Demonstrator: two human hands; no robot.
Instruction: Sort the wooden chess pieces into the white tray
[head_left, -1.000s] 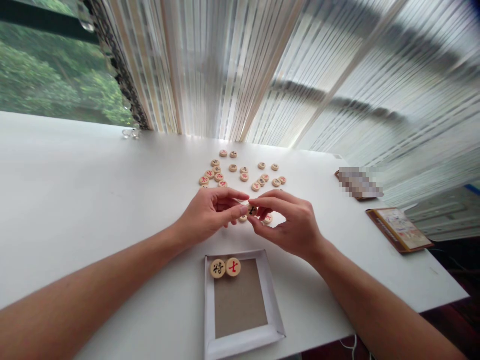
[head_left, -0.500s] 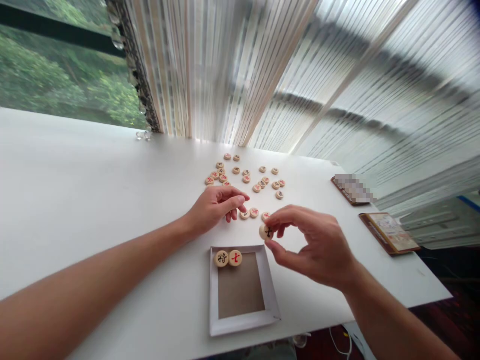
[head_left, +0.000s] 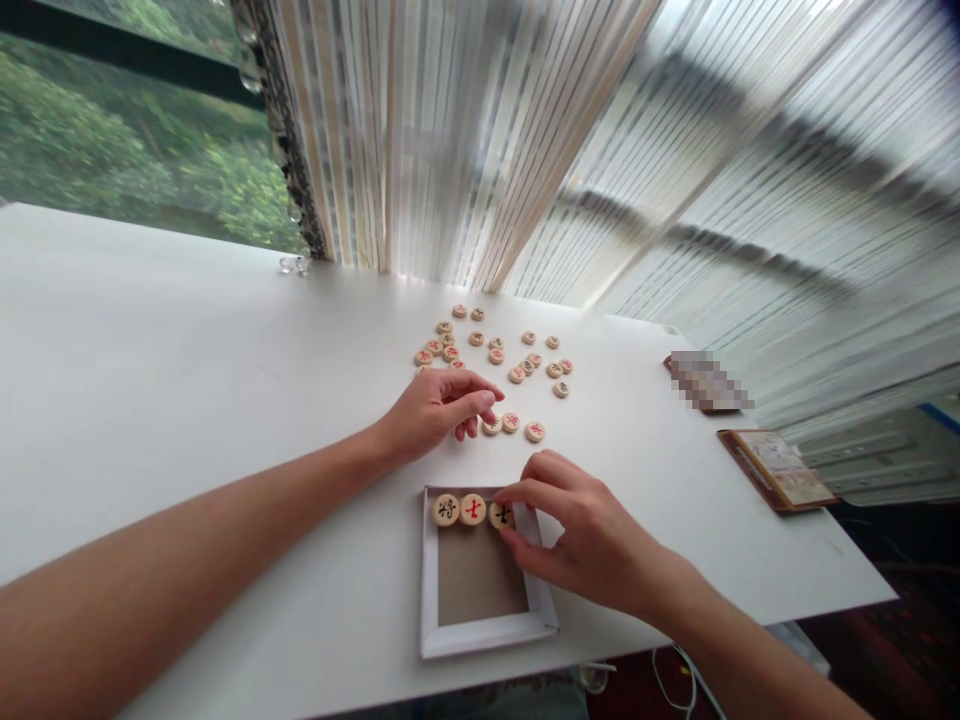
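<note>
from where i stand, the right hand (head_left: pixel 581 525) grips a black-marked disc (head_left: pixel 498 515) by its edge, between thumb and fingertips. disc position: inside the white tray (head_left: pixel 480 640), toward the far right corner, just beside a red-marked disc (head_left: pixel 472 510); contact with the tray floor cannot be confirmed. the left hand (head_left: pixel 435 412) is loosely curled, gripping nothing visible, next to loose discs (head_left: pixel 511 422) on the table (head_left: pixel 262 490). risks, as judged: uneven release may tip the gripped disc; sideways pressure may jostle its red-marked neighbour; a low palm may press the tray wall and shift the tray.
</note>
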